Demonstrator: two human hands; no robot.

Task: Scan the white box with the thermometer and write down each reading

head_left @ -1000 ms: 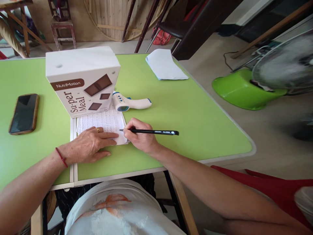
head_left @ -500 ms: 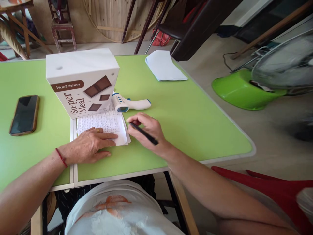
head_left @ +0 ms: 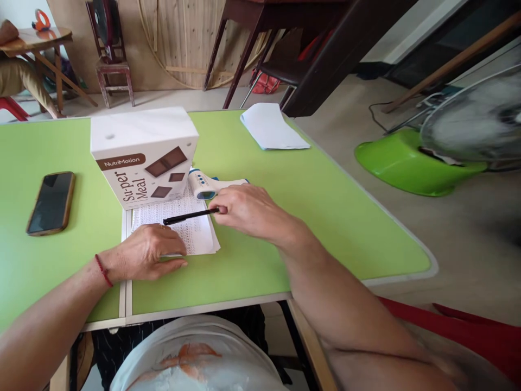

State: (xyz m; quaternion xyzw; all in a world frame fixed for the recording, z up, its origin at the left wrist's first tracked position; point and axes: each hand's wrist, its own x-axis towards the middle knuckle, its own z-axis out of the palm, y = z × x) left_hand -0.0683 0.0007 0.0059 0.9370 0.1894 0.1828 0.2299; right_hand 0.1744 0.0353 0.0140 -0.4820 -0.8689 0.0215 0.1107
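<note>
Right hand [head_left: 254,212]: the black pen [head_left: 189,216] is held by one end in its fingers, its length being pointed leftward over the sheets
Left hand [head_left: 158,250]: its fingers are curled over the lower left of the sheets, near the pen's far end; whether anything is gripped beneath them cannot be told
Sheets [head_left: 201,239]: rows of handwriting are shown, and the upper part is hidden by the box
White box [head_left: 109,133]: it is stood upright behind the sheets, marked NutriMotion
White thermometer [head_left: 202,184]: it is laid just right of the box, its handle partly covered by the right hand
Green surface [head_left: 345,228]: it is edged in pale trim and crossed by a seam; a phone [head_left: 51,203] is placed at left, folded paper [head_left: 272,127] near the far right edge
Room: a wooden chair [head_left: 116,76] and a round wooden board [head_left: 183,38] are seen beyond, a fan [head_left: 468,119] and a green plastic stool [head_left: 419,163] at right
</note>
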